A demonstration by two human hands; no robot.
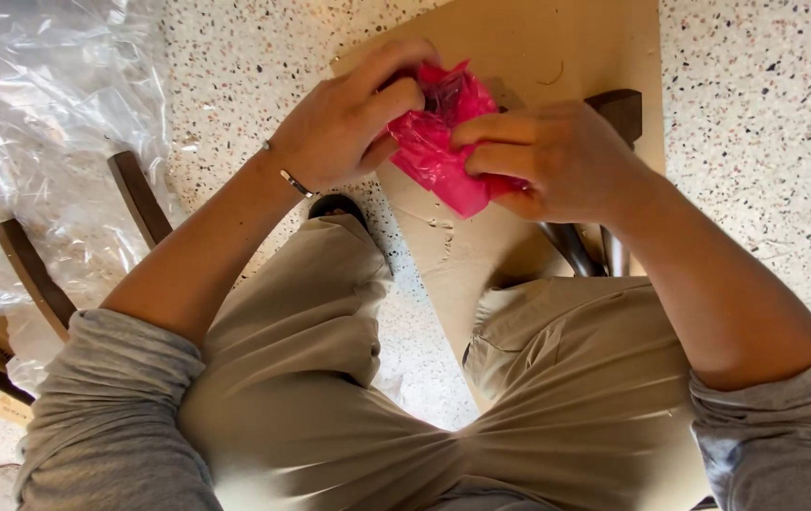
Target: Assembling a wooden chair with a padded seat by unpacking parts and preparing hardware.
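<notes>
Both hands clamp one pink packet (438, 151) above the lap; left hand (344, 123) pinches its top, right hand (557, 156) grips its side; cardboard (519, 57) lies on the floor (756, 114) beneath.

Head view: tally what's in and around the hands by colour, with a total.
Pink: 1, crumpled plastic bag gripped by left hand and right hand
Clear: 1, plastic sheeting
Tan: 1, cardboard sheet
Total: 3
</notes>
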